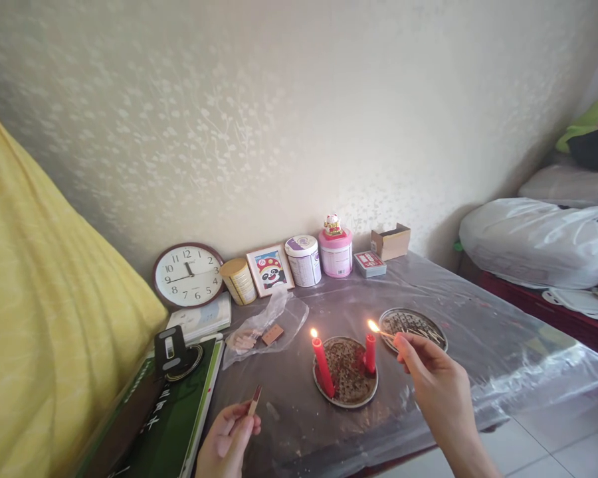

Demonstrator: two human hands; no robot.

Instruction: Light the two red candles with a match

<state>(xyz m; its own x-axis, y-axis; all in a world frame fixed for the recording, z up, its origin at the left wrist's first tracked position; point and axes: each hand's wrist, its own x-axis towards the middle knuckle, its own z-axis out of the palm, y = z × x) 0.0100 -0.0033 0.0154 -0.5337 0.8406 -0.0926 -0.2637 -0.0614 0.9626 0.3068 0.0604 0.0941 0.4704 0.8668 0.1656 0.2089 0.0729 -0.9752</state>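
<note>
Pinched in my right hand [436,378] is a thin matchstick [387,333], its flame right at the top of the right red candle [370,354]. I cannot tell whether that candle's wick itself burns. The left red candle [323,368] leans a little and is lit. Both candles stand on a round metal tray [346,403] with a dark, stained surface. Lower left, my left hand [232,431] is closed around a small matchbox [254,400], held on edge. Behind my right hand lies a second round tray [443,342] with several matchsticks on it.
A plastic bag [289,318] with small boxes lies left of the candles. Along the wall stand a clock [188,273], tins [303,261], a panda picture [270,270], a card box [370,263] and a cardboard box [391,241]. Green books [174,411] and a yellow curtain [44,299] border the left.
</note>
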